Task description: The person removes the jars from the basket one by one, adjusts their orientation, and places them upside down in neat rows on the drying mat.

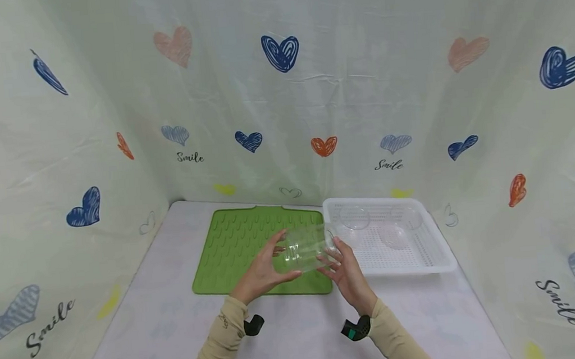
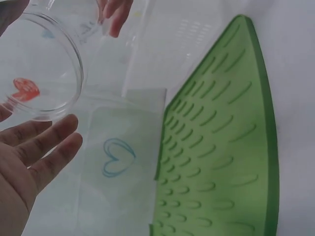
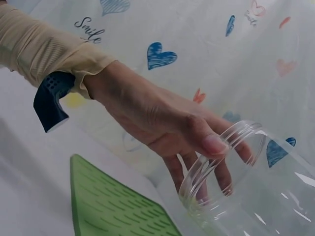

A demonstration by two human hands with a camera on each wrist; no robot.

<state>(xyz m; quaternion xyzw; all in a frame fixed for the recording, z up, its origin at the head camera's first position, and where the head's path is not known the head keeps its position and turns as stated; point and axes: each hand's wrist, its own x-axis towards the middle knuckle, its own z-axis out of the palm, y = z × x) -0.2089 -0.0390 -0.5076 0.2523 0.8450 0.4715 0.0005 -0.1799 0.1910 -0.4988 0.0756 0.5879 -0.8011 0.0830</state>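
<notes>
A clear, wide-mouthed jar [image 1: 307,249] is held on its side above the green mat [image 1: 242,245], its threaded mouth to the left. My left hand [image 1: 263,272] grips it at the mouth, with the thumb on the near side and fingers on the far side. At the other end, my right hand [image 1: 350,276] holds the base with bent fingers. In the right wrist view, the left thumb presses the threaded neck [image 3: 197,182] from outside, and fingers show through the clear wall. No lid is on the mouth.
A white perforated basket [image 1: 441,240] stands right of the mat, with clear round-rimmed containers [image 1: 355,218] inside it. The mat has raised ridges and lies on a pale tabletop [image 1: 295,336]. A heart-printed curtain [image 1: 240,93] encloses the back and sides.
</notes>
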